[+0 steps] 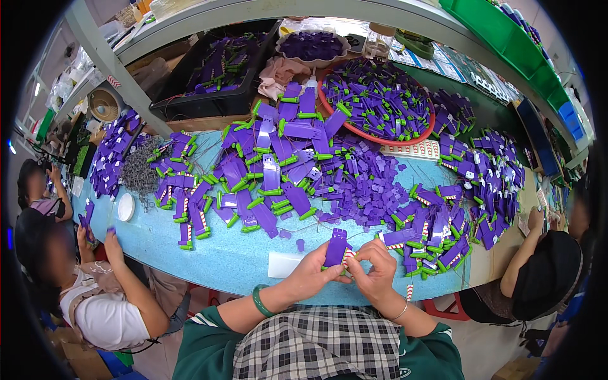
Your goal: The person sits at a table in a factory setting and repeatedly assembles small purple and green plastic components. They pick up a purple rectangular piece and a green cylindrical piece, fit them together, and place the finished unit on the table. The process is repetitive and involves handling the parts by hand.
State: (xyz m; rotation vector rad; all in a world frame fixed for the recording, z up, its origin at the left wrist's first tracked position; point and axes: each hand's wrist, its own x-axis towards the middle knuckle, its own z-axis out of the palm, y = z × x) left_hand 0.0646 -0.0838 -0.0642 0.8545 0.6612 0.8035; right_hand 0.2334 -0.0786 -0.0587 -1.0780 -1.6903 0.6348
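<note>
Blue table [234,256]: purple parts [278,171], red basin [380,136].

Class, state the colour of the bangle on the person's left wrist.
Green: the bangle rings the left wrist, clearest in the head view.

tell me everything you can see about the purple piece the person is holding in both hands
The purple piece is a flat, oblong part that looks like moulded plastic, with a notched upper end. It stands roughly upright over the near edge of the light blue table. The left hand grips its lower left side, and the right hand pinches beside its lower right, where a small red-and-white striped bit shows. Its lower end is hidden by the fingers.
</note>
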